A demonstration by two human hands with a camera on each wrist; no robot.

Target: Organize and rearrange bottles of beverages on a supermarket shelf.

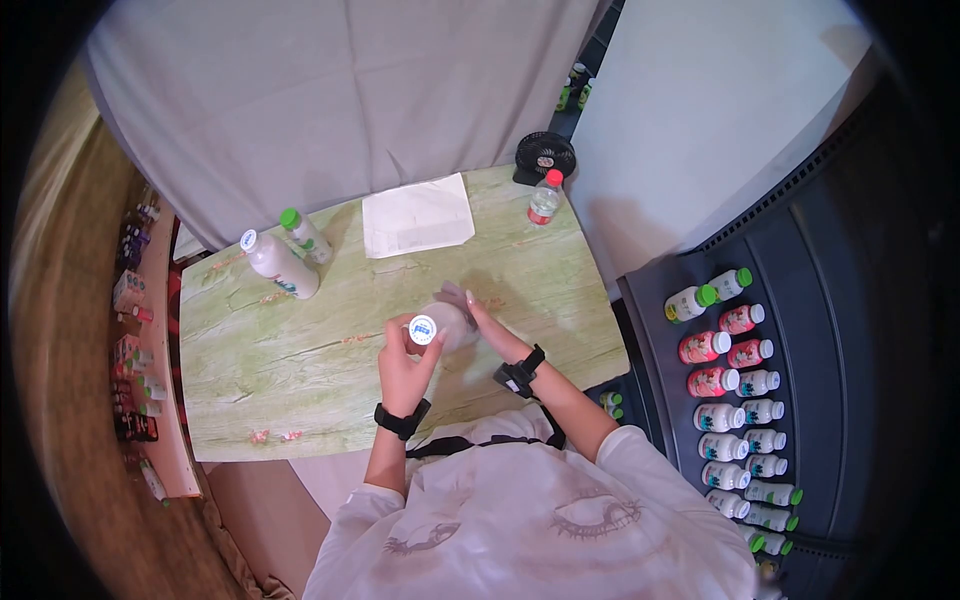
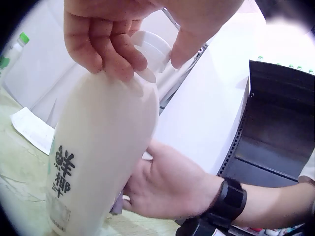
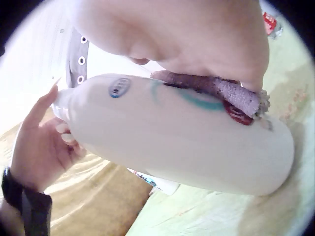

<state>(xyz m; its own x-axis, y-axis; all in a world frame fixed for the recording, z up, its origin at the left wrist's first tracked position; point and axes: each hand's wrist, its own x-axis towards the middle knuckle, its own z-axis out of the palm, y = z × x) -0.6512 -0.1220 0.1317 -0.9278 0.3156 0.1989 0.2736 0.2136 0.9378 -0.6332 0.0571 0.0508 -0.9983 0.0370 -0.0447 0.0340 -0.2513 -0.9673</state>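
A big white bottle (image 1: 455, 328) with a white cap (image 1: 424, 330) is held over the near middle of the table. My left hand (image 1: 403, 372) grips it by the neck, fingers curled just under the cap. Dark characters run down the bottle's side (image 2: 101, 132) in the left wrist view. My right hand (image 1: 488, 322) holds a purple-grey cloth (image 3: 238, 97) against the side of the bottle. In the right wrist view the cloth lies between that hand and the bottle's label, partly covering it. The fingertips of the right hand are mostly hidden there.
Another white bottle (image 1: 281, 265) and a green-capped bottle (image 1: 307, 236) stand at the table's left. Paper sheets (image 1: 418, 217) lie at the back. A red-capped clear bottle (image 1: 544, 200) and a black fan (image 1: 545, 157) are at back right. Shelves with bottles (image 1: 718, 418) flank the right.
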